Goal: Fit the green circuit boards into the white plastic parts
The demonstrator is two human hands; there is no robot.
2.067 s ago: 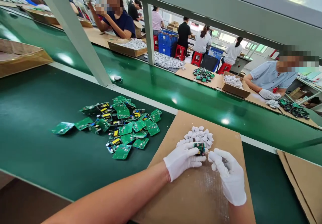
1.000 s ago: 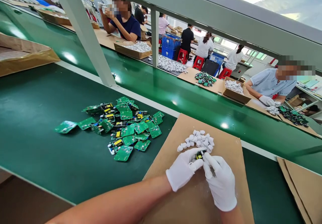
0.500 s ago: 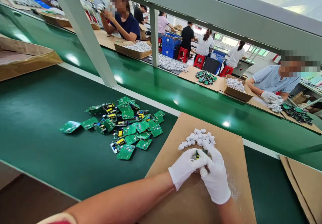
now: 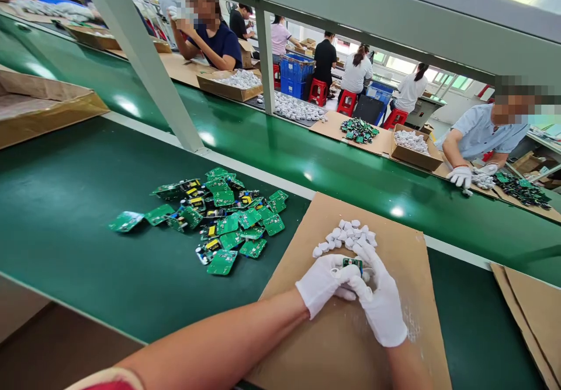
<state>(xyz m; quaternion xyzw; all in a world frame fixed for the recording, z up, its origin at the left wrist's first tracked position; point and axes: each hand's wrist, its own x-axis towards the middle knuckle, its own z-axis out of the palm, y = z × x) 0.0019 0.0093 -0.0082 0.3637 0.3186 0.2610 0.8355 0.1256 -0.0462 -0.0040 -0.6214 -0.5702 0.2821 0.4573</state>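
Observation:
Both my hands wear white gloves and meet over a brown cardboard sheet. My left hand and my right hand are closed together on a small green circuit board, which shows between the fingertips. Just beyond them lies a small heap of white plastic caps. To the left, on the green belt, is a pile of several green circuit boards.
A grey slanted post rises behind the board pile. A cardboard box sits at far left and more cardboard at right. Across a second belt, other people work at boxes of white parts and boards.
My right hand came in from the right and closed against my left hand around the small board. The pressed hands stay near the caps. The person at right reached down to the bench.

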